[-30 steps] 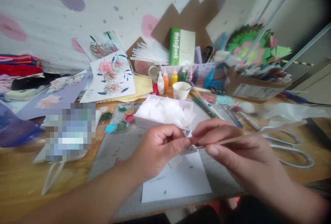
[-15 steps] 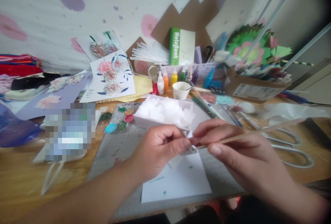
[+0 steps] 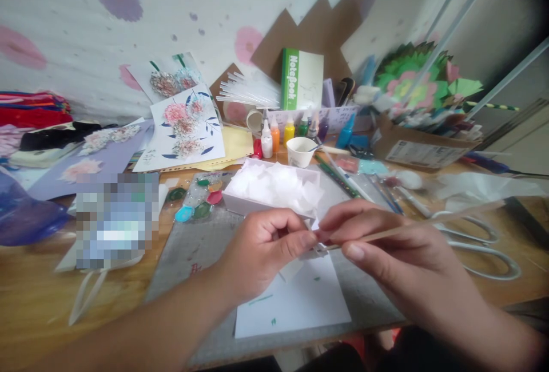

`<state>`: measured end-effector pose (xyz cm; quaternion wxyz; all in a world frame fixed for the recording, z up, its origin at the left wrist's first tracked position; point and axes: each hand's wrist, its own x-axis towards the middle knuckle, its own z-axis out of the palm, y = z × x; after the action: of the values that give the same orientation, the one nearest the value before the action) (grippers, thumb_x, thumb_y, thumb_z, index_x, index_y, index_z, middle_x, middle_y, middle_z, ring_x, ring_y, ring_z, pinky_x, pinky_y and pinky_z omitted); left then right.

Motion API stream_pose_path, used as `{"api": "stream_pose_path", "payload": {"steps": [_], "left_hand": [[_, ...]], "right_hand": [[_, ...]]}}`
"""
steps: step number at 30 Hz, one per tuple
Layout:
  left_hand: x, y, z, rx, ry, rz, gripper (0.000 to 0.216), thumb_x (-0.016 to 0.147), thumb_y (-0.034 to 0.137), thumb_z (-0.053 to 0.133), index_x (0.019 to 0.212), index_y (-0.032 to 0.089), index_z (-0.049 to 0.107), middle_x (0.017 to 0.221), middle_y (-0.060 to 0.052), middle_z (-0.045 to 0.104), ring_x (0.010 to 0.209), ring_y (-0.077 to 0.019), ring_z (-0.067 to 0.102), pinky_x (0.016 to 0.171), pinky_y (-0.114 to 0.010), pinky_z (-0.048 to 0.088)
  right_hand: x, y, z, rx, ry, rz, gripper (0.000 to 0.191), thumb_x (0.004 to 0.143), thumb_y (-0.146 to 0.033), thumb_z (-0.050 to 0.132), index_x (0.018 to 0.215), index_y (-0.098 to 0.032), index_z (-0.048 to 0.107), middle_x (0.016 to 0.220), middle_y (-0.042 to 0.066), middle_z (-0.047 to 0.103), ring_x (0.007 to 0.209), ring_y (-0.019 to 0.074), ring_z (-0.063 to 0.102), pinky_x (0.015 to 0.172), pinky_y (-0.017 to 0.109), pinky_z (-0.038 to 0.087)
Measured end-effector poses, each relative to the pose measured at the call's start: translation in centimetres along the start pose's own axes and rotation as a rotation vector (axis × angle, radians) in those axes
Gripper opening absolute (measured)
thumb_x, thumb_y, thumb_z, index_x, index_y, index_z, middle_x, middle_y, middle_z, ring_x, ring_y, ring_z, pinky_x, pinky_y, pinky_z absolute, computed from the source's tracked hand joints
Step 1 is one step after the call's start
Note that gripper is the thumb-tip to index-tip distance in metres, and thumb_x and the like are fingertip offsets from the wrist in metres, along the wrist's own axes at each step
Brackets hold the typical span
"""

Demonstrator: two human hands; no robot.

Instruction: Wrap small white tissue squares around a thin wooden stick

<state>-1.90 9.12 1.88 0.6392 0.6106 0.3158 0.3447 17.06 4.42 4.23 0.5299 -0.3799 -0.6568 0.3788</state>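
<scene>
My left hand [image 3: 274, 246] is closed, thumb against forefinger, pinching a small whitish piece [image 3: 316, 253] that is mostly hidden by the fingers. Beside it, my right hand [image 3: 386, 246] grips a long thin pale stick [image 3: 398, 229], which slants up to the right. The stick's lower tip meets the whitish piece between the hands. Both hands hover over a white sheet of paper [image 3: 295, 309] with a few green marks, lying on a grey cutting mat [image 3: 180, 274]. Just behind the fingers stands a white box [image 3: 244, 201] filled with white, tissue-like pieces [image 3: 274, 182].
A paint palette [image 3: 201, 197] lies left of the box. Behind are a paper cup [image 3: 300, 153], paint bottles [image 3: 289, 131] and a notebook [image 3: 304, 80]. Scissors [image 3: 484, 260] and brushes lie on the right. A pixelated object [image 3: 118, 223] rests on the left.
Almost nothing differs. The right thumb and fingers have shifted very slightly at the stick; the left hand keeps its pinch.
</scene>
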Motion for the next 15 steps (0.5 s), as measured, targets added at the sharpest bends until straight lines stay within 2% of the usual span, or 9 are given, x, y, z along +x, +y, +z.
{"api": "stream_pose_path", "payload": {"steps": [6,11,15], "left_hand": [[-0.07,-0.15,-0.05,-0.032,-0.017,0.017,0.040,0.082,0.049,0.069,0.064,0.016,0.055,0.061,0.003,0.046,0.060,-0.0102,0.038,0.055,-0.025,0.029],[-0.09,-0.42,0.03,-0.169,-0.065,-0.014,0.032,0.075,0.040,0.078,0.070,0.016,0.058,0.067,0.001,0.053,0.064,-0.0113,0.044,0.058,-0.026,0.033],[-0.07,-0.44,0.10,-0.165,-0.053,-0.030,0.028,0.075,0.034,0.078,0.070,0.016,0.058,0.069,0.000,0.055,0.067,-0.0124,0.046,0.060,-0.027,0.035]], "right_hand": [[0.12,-0.13,0.01,-0.016,0.000,-0.011,0.011,0.081,-0.015,0.074,0.082,-0.024,0.079,0.084,0.000,0.078,0.093,0.0132,0.069,0.083,0.016,0.057],[0.22,-0.16,-0.10,-0.046,0.002,-0.018,0.011,0.081,-0.015,0.074,0.083,-0.025,0.079,0.084,0.000,0.078,0.092,0.0133,0.069,0.083,0.017,0.057],[0.06,-0.19,-0.19,-0.059,0.001,-0.015,0.011,0.080,-0.014,0.075,0.082,-0.024,0.079,0.085,0.000,0.078,0.092,0.0127,0.069,0.083,0.016,0.056]]}}
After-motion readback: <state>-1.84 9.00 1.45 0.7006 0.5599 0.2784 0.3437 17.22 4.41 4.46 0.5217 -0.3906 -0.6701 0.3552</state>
